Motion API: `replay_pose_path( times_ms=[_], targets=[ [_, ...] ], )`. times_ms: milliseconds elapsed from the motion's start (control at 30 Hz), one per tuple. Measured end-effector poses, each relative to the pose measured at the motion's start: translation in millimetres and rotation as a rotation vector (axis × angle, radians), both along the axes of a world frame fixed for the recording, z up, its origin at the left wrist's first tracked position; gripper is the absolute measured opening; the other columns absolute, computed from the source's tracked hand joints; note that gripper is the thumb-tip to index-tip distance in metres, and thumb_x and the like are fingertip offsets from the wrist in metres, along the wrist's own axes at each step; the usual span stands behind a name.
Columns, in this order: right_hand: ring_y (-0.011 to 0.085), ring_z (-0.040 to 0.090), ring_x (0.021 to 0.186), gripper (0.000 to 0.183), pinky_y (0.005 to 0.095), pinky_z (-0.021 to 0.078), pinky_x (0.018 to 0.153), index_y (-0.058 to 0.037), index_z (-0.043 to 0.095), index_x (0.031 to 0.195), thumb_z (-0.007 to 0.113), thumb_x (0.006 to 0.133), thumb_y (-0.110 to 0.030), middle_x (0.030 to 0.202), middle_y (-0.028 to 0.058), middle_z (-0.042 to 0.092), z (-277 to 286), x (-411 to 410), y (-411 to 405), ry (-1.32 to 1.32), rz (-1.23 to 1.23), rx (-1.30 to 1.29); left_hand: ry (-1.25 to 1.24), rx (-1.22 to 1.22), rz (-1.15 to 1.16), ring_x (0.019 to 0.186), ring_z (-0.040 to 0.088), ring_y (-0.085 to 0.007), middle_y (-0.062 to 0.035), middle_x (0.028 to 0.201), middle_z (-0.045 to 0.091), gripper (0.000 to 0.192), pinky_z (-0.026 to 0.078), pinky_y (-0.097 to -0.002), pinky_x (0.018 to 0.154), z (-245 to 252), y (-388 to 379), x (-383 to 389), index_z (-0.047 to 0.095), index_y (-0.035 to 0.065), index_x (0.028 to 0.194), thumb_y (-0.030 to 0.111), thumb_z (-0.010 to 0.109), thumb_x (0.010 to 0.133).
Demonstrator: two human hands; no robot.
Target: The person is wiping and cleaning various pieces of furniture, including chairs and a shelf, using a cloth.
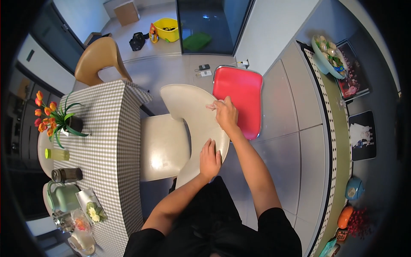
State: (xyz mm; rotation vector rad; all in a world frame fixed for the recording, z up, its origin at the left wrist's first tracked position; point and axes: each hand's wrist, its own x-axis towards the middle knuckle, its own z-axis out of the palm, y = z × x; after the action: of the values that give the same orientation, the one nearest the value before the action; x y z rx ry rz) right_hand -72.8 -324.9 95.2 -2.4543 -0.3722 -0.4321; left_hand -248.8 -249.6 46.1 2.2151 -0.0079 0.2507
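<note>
A cream chair with a curved backrest stands before me, its seat facing the table. My right hand presses a crumpled pinkish cloth against the upper part of the backrest. Most of the cloth is hidden under the fingers. Lower on the same backrest lies my left hand, palm down, with the thumb apart from the fingers and nothing held. Just beyond my right hand is a red padded stool seat with a metal rim.
On the left, a checked tablecloth bears potted tulips, a tumbler and a green pitcher. A tan chair stands at its far end. Power banks lie on the floor. A cabinet lines the right.
</note>
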Motion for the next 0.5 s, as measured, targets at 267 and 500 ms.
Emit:
replay_pose_path(
  times_ms=[267,500],
  targets=[
    [0.0350,0.062,0.081,0.023,0.0434,0.0510,0.068,-0.0127,0.073,0.101,0.062,0.082,-0.007,0.090,0.0141,0.056,-3,-96,-35,0.017,-0.032,0.085,-0.045,-0.005,0.014,0.124,0.043,-0.0432,-0.0280,0.137,0.042,0.048,0.035,-0.0487,0.103,-6,3,1,0.042,-0.0050,0.133,0.017,0.052,0.092],
    [0.0352,0.064,0.081,0.028,0.0416,0.0530,0.063,-0.0131,0.072,0.106,0.064,0.081,-0.005,0.095,0.0137,0.056,4,-143,-43,0.143,0.009,0.064,-0.051,-0.005,0.019,0.125,0.042,-0.0439,-0.0288,0.138,0.041,0.048,0.035,-0.0480,0.104,-6,3,0,0.042,-0.0057,0.133,0.017,0.052,0.091]
  ],
)
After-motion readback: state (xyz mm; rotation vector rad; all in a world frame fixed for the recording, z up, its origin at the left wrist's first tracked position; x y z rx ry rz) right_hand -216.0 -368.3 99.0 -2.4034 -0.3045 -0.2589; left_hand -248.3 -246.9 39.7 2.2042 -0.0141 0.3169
